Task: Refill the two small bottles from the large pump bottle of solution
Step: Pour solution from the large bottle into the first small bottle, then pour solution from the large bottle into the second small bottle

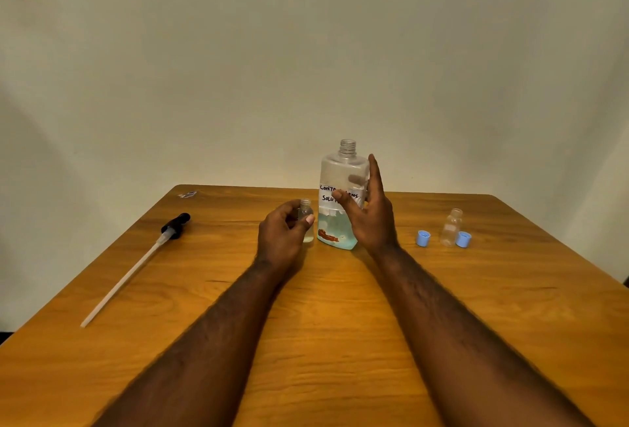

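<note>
The large clear bottle (340, 174) stands upright at the table's middle, uncapped, with a hand-written white label and bluish liquid in its lower part. My right hand (369, 215) is around its right side, thumb across the label, fingers behind it. My left hand (282, 234) grips a small clear bottle (305, 212), uncapped and upright, just left of the large one, with some liquid at its bottom. A second small clear bottle (451, 227) stands open at the right between two blue caps (423, 238) (463, 239).
The pump head with its long white tube (136, 263) lies on the wooden table (323, 341) at the left. A small scrap (188, 194) sits at the far left corner. A plain wall rises behind the table's far edge.
</note>
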